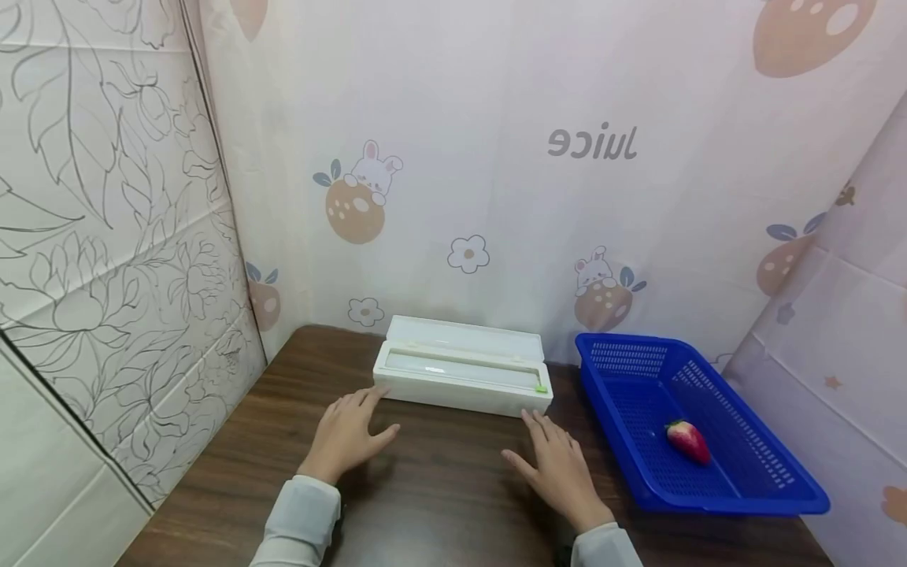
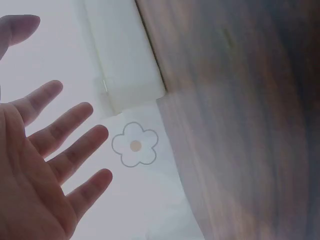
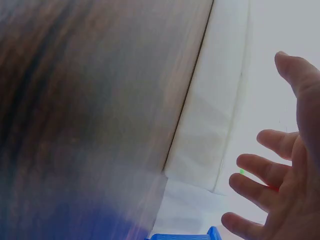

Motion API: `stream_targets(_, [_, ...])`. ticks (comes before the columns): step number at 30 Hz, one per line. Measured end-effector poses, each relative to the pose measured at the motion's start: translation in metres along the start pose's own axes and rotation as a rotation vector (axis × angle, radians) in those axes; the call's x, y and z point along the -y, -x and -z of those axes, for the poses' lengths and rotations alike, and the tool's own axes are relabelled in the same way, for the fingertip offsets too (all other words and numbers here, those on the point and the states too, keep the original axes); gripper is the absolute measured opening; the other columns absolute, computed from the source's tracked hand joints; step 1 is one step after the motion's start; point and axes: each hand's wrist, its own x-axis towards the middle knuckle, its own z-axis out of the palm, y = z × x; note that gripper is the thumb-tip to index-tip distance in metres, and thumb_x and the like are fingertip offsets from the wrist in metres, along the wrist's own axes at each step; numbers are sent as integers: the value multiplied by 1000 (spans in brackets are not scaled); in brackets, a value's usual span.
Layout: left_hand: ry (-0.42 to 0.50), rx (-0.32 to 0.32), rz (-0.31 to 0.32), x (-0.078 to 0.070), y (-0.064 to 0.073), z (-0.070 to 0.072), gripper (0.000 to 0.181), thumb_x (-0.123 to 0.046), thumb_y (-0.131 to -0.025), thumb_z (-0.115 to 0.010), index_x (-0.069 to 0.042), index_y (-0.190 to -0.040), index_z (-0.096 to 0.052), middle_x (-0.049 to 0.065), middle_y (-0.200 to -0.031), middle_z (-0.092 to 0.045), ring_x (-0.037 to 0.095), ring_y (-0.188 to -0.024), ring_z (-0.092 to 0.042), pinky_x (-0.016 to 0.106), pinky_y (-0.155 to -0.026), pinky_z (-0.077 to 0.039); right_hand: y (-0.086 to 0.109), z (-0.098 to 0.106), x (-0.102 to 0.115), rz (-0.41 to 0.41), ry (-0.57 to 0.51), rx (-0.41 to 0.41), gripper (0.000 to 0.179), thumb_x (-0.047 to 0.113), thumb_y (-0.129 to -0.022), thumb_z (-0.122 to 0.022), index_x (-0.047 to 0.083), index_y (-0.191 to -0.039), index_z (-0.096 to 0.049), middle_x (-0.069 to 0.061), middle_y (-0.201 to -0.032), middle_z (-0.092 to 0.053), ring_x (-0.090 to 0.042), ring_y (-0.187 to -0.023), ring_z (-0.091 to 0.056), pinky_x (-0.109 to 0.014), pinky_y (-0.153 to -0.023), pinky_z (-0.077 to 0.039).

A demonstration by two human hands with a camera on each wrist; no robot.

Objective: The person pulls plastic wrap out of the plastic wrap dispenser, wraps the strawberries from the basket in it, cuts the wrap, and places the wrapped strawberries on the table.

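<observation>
A long white box (image 1: 460,391) with its lid (image 1: 464,337) raised at the back lies near the far edge of the table. Its top has a clear window strip and a small green slider (image 1: 542,389) at the right end. My left hand (image 1: 349,433) hovers by the box's left front corner, fingers spread and nothing in them. Near the right front corner is my right hand (image 1: 560,468), also empty with fingers extended. Both wrist views show the relaxed fingers (image 2: 75,152) and the plain front of the white box (image 3: 205,115).
To the right stands a blue plastic basket (image 1: 616,441) with a red strawberry (image 1: 687,441) in it. The dark wooden table (image 1: 439,488) meets a printed curtain (image 1: 468,157) behind the box. A wall with flower line drawings (image 1: 120,236) rises on the left.
</observation>
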Motion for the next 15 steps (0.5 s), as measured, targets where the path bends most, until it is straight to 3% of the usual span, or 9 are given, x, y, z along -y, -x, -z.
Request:
stream_targets(9, [14, 4, -4, 4, -13, 8, 63, -55, -81, -61, -21, -133, -51, 6, -124, -58, 25, -110, -52, 51, -90, -46, -12, 6, -8, 55, -59, -100, 67, 47, -83, -64, 7, -134, -48, -16, -131, -51, -32, -120, -43, -59, -94, -41])
stream_targets(15, [32, -13, -19, 7, -23, 12, 58, -51, -82, -61, -22, -131, -53, 6, -121, -60, 23, -105, -54, 49, -84, -49, -23, 11, -14, 62, -81, -126, 65, 45, -83, -66, 5, -133, -48, -16, -130, -51, -31, -121, -41, -56, -97, -40])
